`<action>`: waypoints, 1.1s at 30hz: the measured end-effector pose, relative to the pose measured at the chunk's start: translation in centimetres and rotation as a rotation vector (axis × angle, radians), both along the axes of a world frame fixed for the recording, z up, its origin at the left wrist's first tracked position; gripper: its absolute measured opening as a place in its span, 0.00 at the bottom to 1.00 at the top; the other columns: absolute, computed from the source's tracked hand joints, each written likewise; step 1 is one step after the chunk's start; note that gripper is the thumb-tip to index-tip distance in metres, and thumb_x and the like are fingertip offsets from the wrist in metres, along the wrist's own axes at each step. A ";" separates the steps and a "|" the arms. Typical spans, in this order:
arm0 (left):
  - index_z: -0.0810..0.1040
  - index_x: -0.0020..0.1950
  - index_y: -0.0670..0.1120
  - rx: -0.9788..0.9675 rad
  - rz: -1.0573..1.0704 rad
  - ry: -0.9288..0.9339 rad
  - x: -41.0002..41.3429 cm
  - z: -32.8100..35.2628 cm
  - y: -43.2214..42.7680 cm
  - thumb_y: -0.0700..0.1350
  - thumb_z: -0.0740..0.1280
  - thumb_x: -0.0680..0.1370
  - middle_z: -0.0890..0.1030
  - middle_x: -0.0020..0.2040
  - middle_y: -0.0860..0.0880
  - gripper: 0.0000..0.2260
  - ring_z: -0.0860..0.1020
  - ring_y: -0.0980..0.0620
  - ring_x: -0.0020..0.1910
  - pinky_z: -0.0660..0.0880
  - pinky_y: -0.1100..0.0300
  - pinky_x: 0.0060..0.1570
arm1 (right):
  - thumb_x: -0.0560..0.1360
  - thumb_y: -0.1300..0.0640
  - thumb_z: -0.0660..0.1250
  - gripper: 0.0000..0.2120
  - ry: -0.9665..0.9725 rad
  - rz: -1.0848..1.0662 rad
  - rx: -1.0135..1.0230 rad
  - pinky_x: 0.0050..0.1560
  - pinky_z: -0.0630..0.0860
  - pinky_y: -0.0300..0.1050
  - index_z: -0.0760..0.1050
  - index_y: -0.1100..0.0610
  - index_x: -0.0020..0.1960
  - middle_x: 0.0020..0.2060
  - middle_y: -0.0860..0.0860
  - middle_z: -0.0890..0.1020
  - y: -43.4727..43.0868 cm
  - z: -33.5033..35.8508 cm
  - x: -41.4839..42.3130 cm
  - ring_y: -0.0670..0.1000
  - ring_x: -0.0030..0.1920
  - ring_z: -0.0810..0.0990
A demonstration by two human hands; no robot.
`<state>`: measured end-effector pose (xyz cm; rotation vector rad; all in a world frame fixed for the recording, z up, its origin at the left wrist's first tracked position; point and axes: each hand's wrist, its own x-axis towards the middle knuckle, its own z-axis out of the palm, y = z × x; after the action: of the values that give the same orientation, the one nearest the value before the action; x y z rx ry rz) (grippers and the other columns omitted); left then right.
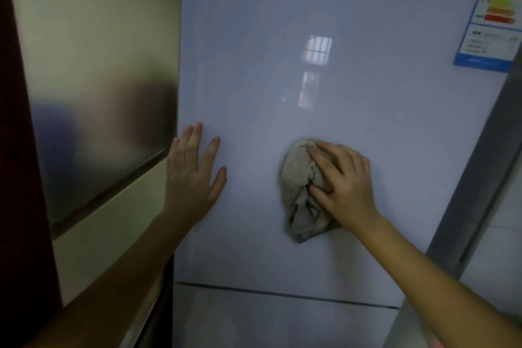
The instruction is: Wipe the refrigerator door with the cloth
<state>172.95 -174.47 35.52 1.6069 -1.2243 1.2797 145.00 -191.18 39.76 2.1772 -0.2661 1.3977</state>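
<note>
While the left hand (pixel 192 175) lay flat, fingers spread, on the door (pixel 282 79), the right hand (pixel 343 181) gripped the bunched cloth (pixel 296 175) against it, most door surface lying above its fingertips.

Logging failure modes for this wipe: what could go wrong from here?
1. The crumpled grey-beige terry cloth is bunched under the right hand; its loose lower tail may slip free.
2. The left hand lies flat on the glossy white refrigerator door and may leave prints.
3. Strokes up and right could catch the blue energy-label sticker.
</note>
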 end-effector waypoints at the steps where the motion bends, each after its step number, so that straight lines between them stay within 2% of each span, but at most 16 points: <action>1: 0.69 0.76 0.41 0.001 0.002 -0.027 -0.2 0.1 0.0 0.51 0.65 0.81 0.64 0.79 0.35 0.25 0.62 0.36 0.79 0.59 0.39 0.78 | 0.73 0.50 0.73 0.29 -0.010 -0.004 0.004 0.61 0.70 0.55 0.74 0.55 0.73 0.68 0.56 0.77 -0.3 -0.1 -0.6 0.61 0.64 0.76; 6: 0.74 0.72 0.39 0.017 -0.011 -0.111 -1.2 0.9 0.0 0.48 0.65 0.80 0.67 0.76 0.33 0.22 0.67 0.33 0.75 0.65 0.36 0.73 | 0.73 0.50 0.74 0.29 0.121 0.021 -0.078 0.59 0.72 0.55 0.73 0.53 0.73 0.69 0.55 0.76 -1.8 -4.3 -2.6 0.59 0.64 0.75; 11: 0.73 0.72 0.40 0.023 -0.036 -0.097 -4.0 0.5 -1.9 0.49 0.64 0.81 0.67 0.77 0.34 0.22 0.66 0.34 0.76 0.63 0.38 0.74 | 0.80 0.53 0.67 0.18 0.307 0.069 -0.156 0.58 0.73 0.52 0.78 0.53 0.69 0.66 0.54 0.80 -3.1 -10.1 -5.3 0.57 0.61 0.79; 13: 0.73 0.72 0.40 0.018 -0.049 -0.119 -5.2 0.5 -2.7 0.49 0.64 0.81 0.67 0.77 0.35 0.22 0.66 0.34 0.76 0.63 0.39 0.74 | 0.81 0.52 0.65 0.17 0.323 0.079 -0.166 0.58 0.72 0.52 0.78 0.53 0.69 0.65 0.54 0.81 -3.8 -10.0 -6.6 0.57 0.61 0.79; 17: 0.72 0.73 0.41 0.010 -0.028 -0.091 -6.3 0.4 -3.8 0.50 0.63 0.81 0.66 0.78 0.35 0.23 0.64 0.35 0.77 0.60 0.38 0.76 | 0.78 0.49 0.67 0.23 0.176 0.045 -0.111 0.60 0.71 0.54 0.74 0.53 0.72 0.67 0.55 0.78 -5.8 -5.3 -9.1 0.58 0.63 0.76; 20: 0.71 0.73 0.40 0.001 -0.007 -0.079 -6.5 0.1 -4.3 0.50 0.64 0.81 0.65 0.78 0.34 0.23 0.62 0.35 0.78 0.58 0.39 0.77 | 0.75 0.49 0.71 0.26 0.026 0.019 -0.057 0.61 0.70 0.55 0.76 0.56 0.72 0.68 0.56 0.78 -7.1 -1.6 -10.6 0.59 0.64 0.76; 22: 0.71 0.73 0.40 0.007 0.008 -0.076 -6.6 0.0 -4.3 0.50 0.63 0.81 0.64 0.78 0.34 0.23 0.62 0.35 0.78 0.57 0.39 0.78 | 0.75 0.50 0.71 0.26 0.004 0.037 -0.046 0.61 0.70 0.55 0.76 0.57 0.71 0.68 0.56 0.78 -7.5 -1.1 -11.1 0.59 0.64 0.75; 29: 0.69 0.75 0.40 0.042 0.060 -0.059 -6.9 0.0 -3.9 0.51 0.61 0.82 0.63 0.79 0.35 0.24 0.62 0.34 0.78 0.60 0.38 0.77 | 0.79 0.52 0.69 0.22 0.407 0.172 -0.216 0.59 0.72 0.53 0.74 0.53 0.72 0.68 0.53 0.78 -8.3 -10.1 -11.6 0.57 0.63 0.78; 33: 0.70 0.74 0.41 0.042 0.082 -0.069 -6.9 0.0 -3.8 0.52 0.60 0.83 0.63 0.79 0.35 0.23 0.63 0.34 0.78 0.63 0.37 0.75 | 0.78 0.52 0.69 0.21 0.369 0.172 -0.221 0.58 0.72 0.52 0.77 0.54 0.70 0.67 0.53 0.79 -8.8 -8.8 -12.2 0.56 0.62 0.78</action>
<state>166.05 -178.26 35.52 1.6705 -1.2463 1.3794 132.81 -199.97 30.94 2.2553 0.2061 1.0246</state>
